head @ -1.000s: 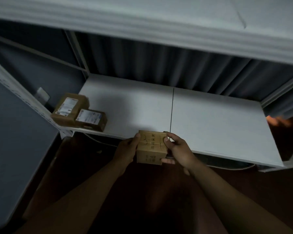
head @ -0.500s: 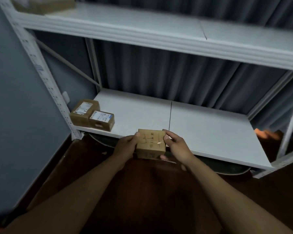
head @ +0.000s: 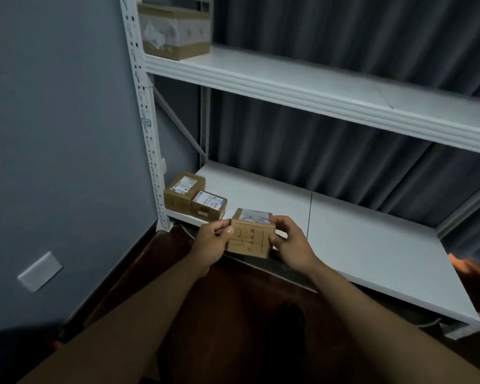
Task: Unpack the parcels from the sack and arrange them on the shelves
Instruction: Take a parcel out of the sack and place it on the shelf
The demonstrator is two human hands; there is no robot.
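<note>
A small brown cardboard parcel [head: 250, 239] with a label on its top is held between both hands at the front edge of the lower white shelf [head: 372, 245]. My left hand [head: 211, 242] grips its left side, thumb on the front face. My right hand [head: 291, 245] grips its right side. Two labelled parcels [head: 184, 191] [head: 209, 208] sit side by side at the lower shelf's left end. A bigger box [head: 175, 31] stands on the upper shelf [head: 302, 79] at the left. The sack is not in view.
The rack's white perforated post [head: 147, 128] stands against a grey-blue wall with a white wall plate [head: 40, 270]. Dark curtains [head: 344, 151] hang behind the shelves. An orange object [head: 466, 266] shows at the right edge. Dark wooden floor lies below.
The view has tilted up and swung left, bringing the upper shelf and its box into sight. The parcel has turned so its labelled top shows, and sits nearer the two shelved parcels.
</note>
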